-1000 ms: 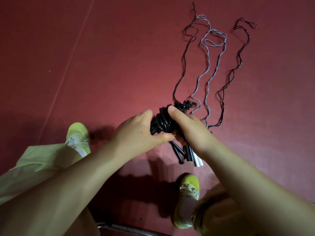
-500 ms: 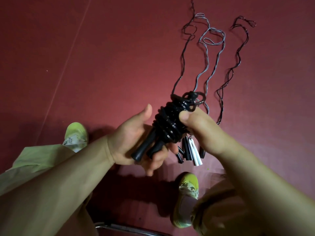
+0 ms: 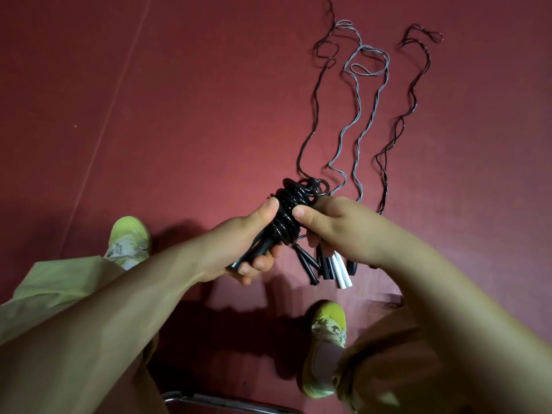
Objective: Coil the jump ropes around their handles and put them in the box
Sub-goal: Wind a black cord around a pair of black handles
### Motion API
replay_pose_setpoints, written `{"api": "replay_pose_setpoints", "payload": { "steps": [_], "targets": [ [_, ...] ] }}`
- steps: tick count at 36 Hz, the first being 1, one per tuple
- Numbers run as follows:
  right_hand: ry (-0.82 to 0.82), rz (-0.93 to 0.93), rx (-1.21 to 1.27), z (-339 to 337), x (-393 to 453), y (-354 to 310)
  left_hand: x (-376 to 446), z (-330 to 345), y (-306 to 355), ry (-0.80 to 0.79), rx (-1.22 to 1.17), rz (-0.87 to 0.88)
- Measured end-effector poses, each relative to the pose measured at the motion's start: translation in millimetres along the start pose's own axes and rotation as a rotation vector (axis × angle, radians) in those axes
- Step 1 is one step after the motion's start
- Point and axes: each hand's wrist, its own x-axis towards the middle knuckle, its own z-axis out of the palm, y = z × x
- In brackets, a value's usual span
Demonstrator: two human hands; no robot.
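head view: the left hand [image 3: 239,249] grips the black handles [image 3: 254,252] of a coiled jump rope [image 3: 286,210], long axis slanting up and away, while the right hand [image 3: 337,228] pinches the coil's top loops. uncoiled ropes [image 3: 358,115] lie on the red floor [image 3: 149,115] beyond; no box shows.

Glossy cords, matt floor

The coiled black rope [image 3: 286,210] shines like smooth plastic; the red floor [image 3: 179,115] looks matt; the trousers [image 3: 59,288] are soft cloth; a polished metal tube [image 3: 215,401] lies near.
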Motion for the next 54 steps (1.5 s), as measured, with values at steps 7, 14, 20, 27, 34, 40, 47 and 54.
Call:
{"api": "replay_pose_setpoints", "payload": {
  "steps": [7,14,20,27,34,40,47,54],
  "targets": [
    [0.095,0.0,-0.128,5,4,5,4,11,-3,0.158,0.007,0.032],
    [0.208,-0.021,-0.232,9,5,2,4,5,-2,0.221,0.003,0.123],
    [0.244,-0.062,-0.173,9,5,1,3,5,-2,0.231,-0.221,0.186],
    [-0.036,-0.087,0.217,1,0,-8,12,-5,-3,0.458,-0.141,0.383],
    [-0.13,0.061,0.27,-7,2,5,11,-10,-6,0.48,-0.057,0.369],
    [-0.078,0.031,0.365,-9,3,2,12,-12,-5,0.448,-0.074,0.333],
    [0.238,0.045,0.469,-7,3,-6,15,-14,-6,0.51,-0.025,0.227],
    [0.27,-0.169,0.506,1,1,-9,15,-14,-1,0.502,-0.13,0.233]
  ]
}}
